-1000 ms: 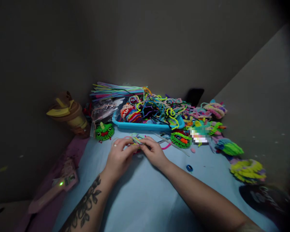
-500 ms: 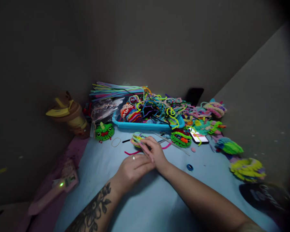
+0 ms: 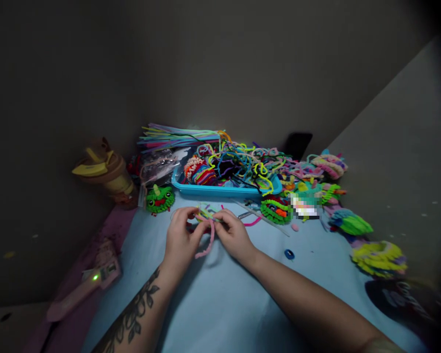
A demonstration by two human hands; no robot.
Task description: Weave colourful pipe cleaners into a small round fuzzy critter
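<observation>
Between my two hands is a small yellow-green and pastel pipe cleaner piece [image 3: 207, 212]. My left hand [image 3: 182, 234] pinches its left side with thumb and fingers. On the other side my right hand [image 3: 235, 234] grips the right edge with bent fingers. A pink pipe cleaner [image 3: 210, 239] hangs down from the piece in a curve, its lower end loose. Fingers cover much of the piece. Just behind my right hand lie a magenta pipe cleaner [image 3: 253, 223] and a thin grey stick [image 3: 275, 227]. A green pipe cleaner creature [image 3: 275, 211] sits to the right.
A blue tray [image 3: 224, 191] heaped with tangled pipe cleaners stands behind. Straight pipe cleaners [image 3: 180, 137] lie at the back left. Left are a brown and yellow tumbler [image 3: 113, 179], another green creature [image 3: 160, 200] and a pink glue gun [image 3: 84, 289]. A dark blue ring [image 3: 289, 254] lies at right.
My left hand has moved left and up to the piece's left side. The pink pipe cleaner, earlier pinched near both hands, now dangles between them.
</observation>
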